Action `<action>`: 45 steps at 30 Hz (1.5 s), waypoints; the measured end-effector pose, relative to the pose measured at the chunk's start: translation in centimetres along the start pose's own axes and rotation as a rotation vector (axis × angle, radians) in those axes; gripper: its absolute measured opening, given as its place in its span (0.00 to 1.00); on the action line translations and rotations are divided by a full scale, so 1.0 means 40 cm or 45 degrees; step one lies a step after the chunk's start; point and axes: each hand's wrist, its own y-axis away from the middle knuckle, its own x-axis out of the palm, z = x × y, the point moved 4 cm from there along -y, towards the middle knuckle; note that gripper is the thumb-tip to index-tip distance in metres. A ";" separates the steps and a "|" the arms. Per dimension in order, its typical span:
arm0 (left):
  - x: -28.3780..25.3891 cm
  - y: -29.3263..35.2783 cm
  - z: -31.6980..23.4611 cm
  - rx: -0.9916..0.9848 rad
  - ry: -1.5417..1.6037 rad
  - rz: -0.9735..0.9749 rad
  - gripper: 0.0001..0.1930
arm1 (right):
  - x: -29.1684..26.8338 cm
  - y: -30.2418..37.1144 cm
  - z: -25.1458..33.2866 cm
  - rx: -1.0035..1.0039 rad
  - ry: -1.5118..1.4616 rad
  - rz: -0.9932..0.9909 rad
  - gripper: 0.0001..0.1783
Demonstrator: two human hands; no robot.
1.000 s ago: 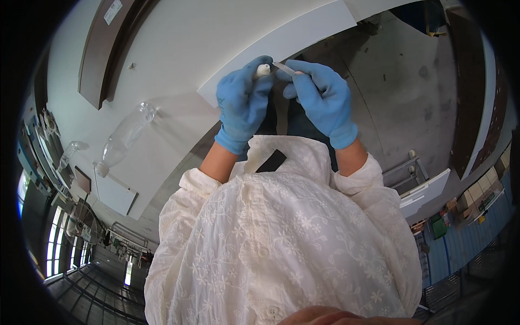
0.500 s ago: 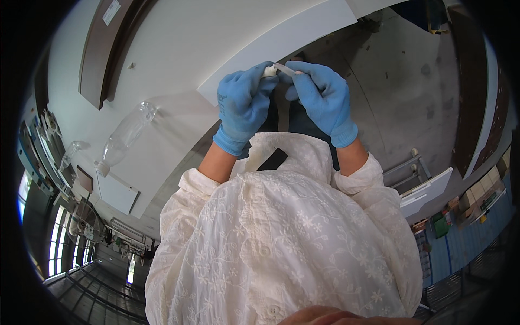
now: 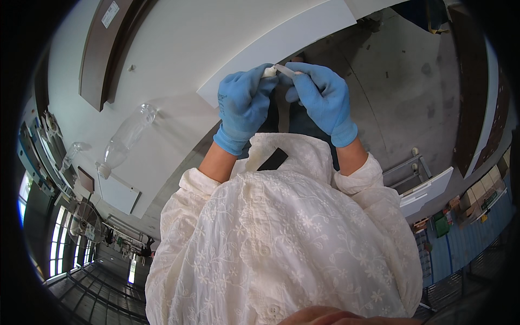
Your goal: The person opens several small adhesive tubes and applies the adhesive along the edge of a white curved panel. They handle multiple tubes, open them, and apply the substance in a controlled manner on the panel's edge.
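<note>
Both my hands wear blue gloves and meet in front of me at the white board's edge. My left hand [image 3: 244, 105] is closed around a small white piece [image 3: 269, 71], whose lower part is hidden in the glove. In a pinch, the fingers of my right hand [image 3: 323, 100] hold a pale, narrow, tapered piece [image 3: 284, 70]. Its thin end reaches the top of the white piece, and I cannot tell whether the two are joined. The exact kind of either piece is too small to make out.
A clear plastic bottle [image 3: 127, 140] lies on the white table [image 3: 173, 124] to the left. Brown panels [image 3: 100, 59] rest at the far left. A small white bit [image 3: 131, 68] lies beside them. On the right, a white board sits on a metal frame [image 3: 414, 169].
</note>
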 end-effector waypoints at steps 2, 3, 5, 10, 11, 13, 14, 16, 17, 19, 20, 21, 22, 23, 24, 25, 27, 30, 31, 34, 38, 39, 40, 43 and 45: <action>0.000 -0.001 0.000 -0.007 0.000 0.006 0.11 | -0.002 0.000 -0.003 0.011 0.000 0.020 0.14; 0.000 0.000 0.001 -0.014 -0.007 0.014 0.12 | -0.002 -0.001 -0.004 0.008 -0.006 0.019 0.14; 0.000 0.001 0.002 -0.027 -0.021 0.029 0.13 | -0.002 -0.002 -0.007 0.001 -0.025 0.017 0.14; 0.001 0.001 0.007 -0.007 -0.022 0.023 0.16 | -0.005 -0.004 -0.011 -0.005 -0.050 0.026 0.15; 0.002 0.000 0.007 -0.001 -0.027 0.023 0.16 | -0.006 -0.004 -0.011 0.006 -0.046 0.033 0.15; 0.003 -0.001 0.007 0.003 -0.013 0.026 0.16 | -0.008 -0.004 -0.012 0.031 -0.048 0.033 0.15; 0.004 -0.002 0.006 0.005 -0.006 0.028 0.16 | -0.009 -0.004 -0.011 0.034 -0.044 0.036 0.16; 0.004 -0.003 0.005 -0.002 -0.007 0.034 0.15 | -0.010 -0.005 -0.009 0.032 -0.047 0.038 0.16; 0.004 -0.004 0.004 -0.005 -0.007 0.037 0.15 | -0.010 -0.005 -0.009 0.036 -0.056 0.039 0.16; 0.005 -0.005 0.002 0.006 -0.025 0.037 0.14 | -0.010 -0.005 -0.010 0.043 -0.074 0.043 0.16; 0.005 -0.006 0.001 0.012 -0.034 0.037 0.14 | -0.010 -0.005 -0.010 0.048 -0.078 0.040 0.16; 0.005 -0.006 0.001 0.013 -0.035 0.038 0.14 | -0.010 -0.005 -0.011 0.052 -0.082 0.036 0.16; 0.005 -0.007 0.001 0.014 -0.037 0.039 0.13 | -0.010 -0.005 -0.012 0.057 -0.085 0.033 0.16; 0.005 -0.007 0.001 0.015 -0.039 0.040 0.13 | -0.010 -0.005 -0.012 0.054 -0.079 0.032 0.16; 0.005 -0.008 0.001 0.016 -0.034 0.039 0.13 | -0.009 -0.005 -0.013 0.050 -0.073 0.030 0.16; 0.005 -0.008 0.001 0.017 -0.029 0.039 0.13 | -0.010 -0.005 -0.014 0.051 -0.065 0.019 0.16; 0.005 -0.009 0.000 0.012 -0.019 0.041 0.13 | -0.009 -0.005 -0.014 0.027 -0.087 -0.004 0.15; 0.004 -0.009 -0.002 0.006 -0.018 0.051 0.13 | -0.008 -0.006 -0.015 0.027 -0.084 0.013 0.15; 0.003 -0.009 -0.003 0.010 -0.027 0.053 0.13 | -0.008 -0.007 -0.016 0.041 -0.074 0.020 0.15; 0.002 -0.008 0.000 0.017 -0.031 0.066 0.14 | -0.009 -0.006 -0.016 0.063 -0.094 0.027 0.15; 0.003 -0.007 0.004 0.062 -0.030 0.044 0.16 | -0.009 -0.005 -0.018 0.075 -0.088 0.028 0.16; 0.004 -0.006 0.006 0.056 -0.025 0.048 0.16 | -0.008 -0.005 -0.018 0.072 -0.088 0.027 0.16; 0.004 -0.005 0.007 0.049 -0.020 0.053 0.17 | -0.007 -0.005 -0.017 0.070 -0.088 0.026 0.16; 0.003 -0.004 0.010 0.056 -0.024 0.060 0.18 | -0.004 -0.006 -0.012 0.068 -0.096 0.017 0.15; 0.003 -0.004 0.012 0.052 -0.049 0.086 0.16 | 0.000 -0.003 -0.009 0.134 -0.157 0.022 0.15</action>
